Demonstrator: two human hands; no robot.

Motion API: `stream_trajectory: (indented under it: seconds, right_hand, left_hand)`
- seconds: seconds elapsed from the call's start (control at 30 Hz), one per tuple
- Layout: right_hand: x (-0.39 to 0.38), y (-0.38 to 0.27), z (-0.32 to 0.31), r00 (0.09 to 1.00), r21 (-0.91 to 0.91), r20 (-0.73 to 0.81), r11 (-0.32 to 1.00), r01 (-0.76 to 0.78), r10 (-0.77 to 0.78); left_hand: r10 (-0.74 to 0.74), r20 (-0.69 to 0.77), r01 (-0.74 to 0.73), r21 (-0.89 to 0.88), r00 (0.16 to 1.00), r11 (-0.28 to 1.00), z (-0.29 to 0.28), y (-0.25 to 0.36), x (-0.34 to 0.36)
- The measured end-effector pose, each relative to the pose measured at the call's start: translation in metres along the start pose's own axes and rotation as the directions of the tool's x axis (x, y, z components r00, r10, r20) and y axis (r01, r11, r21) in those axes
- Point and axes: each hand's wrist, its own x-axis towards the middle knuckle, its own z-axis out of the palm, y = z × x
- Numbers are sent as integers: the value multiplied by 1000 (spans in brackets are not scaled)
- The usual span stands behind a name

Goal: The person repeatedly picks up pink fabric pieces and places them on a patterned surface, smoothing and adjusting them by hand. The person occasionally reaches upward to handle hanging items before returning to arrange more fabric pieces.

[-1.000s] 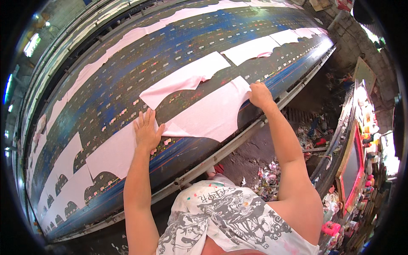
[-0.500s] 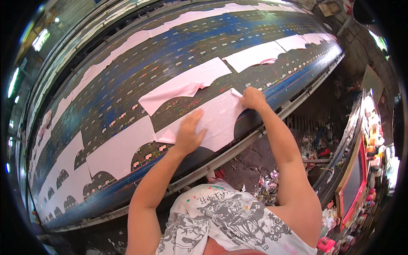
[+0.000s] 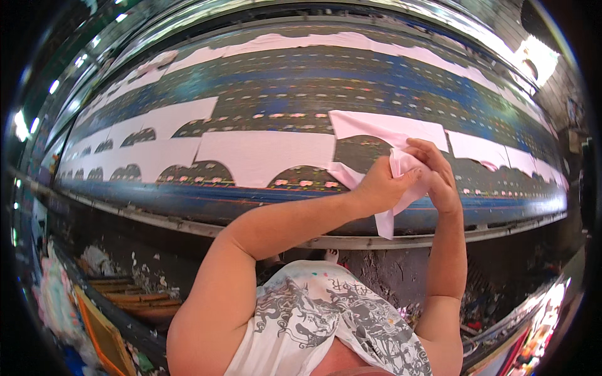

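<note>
White sleeveless top [image 3: 329, 313], dark grey print [image 3: 301, 323]

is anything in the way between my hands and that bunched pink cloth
Nothing visible: the left hand and right hand both touch the bunched pink cloth directly. Another pink piece lies on the table beyond them, not in between.

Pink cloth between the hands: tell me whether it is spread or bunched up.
Bunched up: the pink cloth is gathered in creases between the left hand and right hand, one end hanging down.

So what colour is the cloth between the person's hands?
Pale pink cloth, best seen in the head view.
</note>
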Motion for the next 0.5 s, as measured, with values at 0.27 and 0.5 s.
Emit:
stream_trajectory:
  seconds: [0.27,0.5]
  right_hand:
    - [29,30,114,903,-332,208,896,-296,376]
    - [47,49,191,903,-339,124,873,-350,411]
  left_hand:
    - [284,-150,-292,-30,947,956,-160,193,-84]
    - [391,-319,-431,-61,863,900,-343,255,-180]
